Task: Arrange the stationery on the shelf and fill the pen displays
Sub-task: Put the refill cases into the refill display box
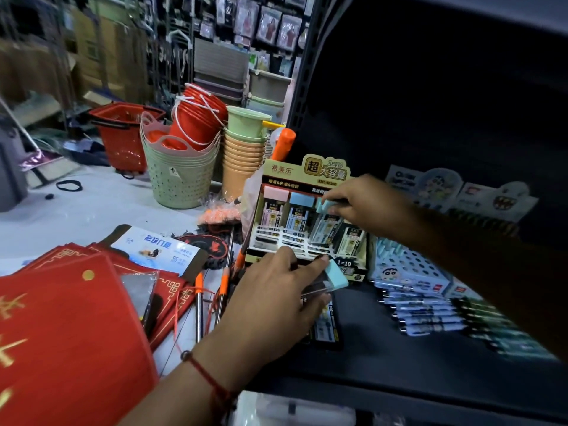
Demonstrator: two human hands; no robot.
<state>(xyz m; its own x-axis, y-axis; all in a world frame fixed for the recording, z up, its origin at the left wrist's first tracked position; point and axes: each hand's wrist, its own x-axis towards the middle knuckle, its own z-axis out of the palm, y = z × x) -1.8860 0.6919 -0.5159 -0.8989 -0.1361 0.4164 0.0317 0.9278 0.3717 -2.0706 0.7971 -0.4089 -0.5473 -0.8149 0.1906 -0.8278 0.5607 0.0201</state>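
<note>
A cardboard pen display box (322,173) with a white slotted rack stands at the left end of the dark shelf (399,364). Capped refill packs with pink, blue and black tops stand in its slots. My right hand (362,204) pinches a teal-capped pack (325,221), tilted over the rack's right side. My left hand (276,290) grips another teal-capped pack (336,276) just in front of the box. More packs (327,325) lie flat on the shelf under that hand. To the right lies a row of cartoon-printed pens (430,312) beside a blue display box (408,269).
Red felt mats (70,327) and orange-handled rods (226,281) lie on the floor at the left. Stacked baskets (178,176), red buckets (196,118), cups (242,149) and a red shopping basket (123,133) stand behind. Cartoon header cards (445,186) lean at the shelf's back.
</note>
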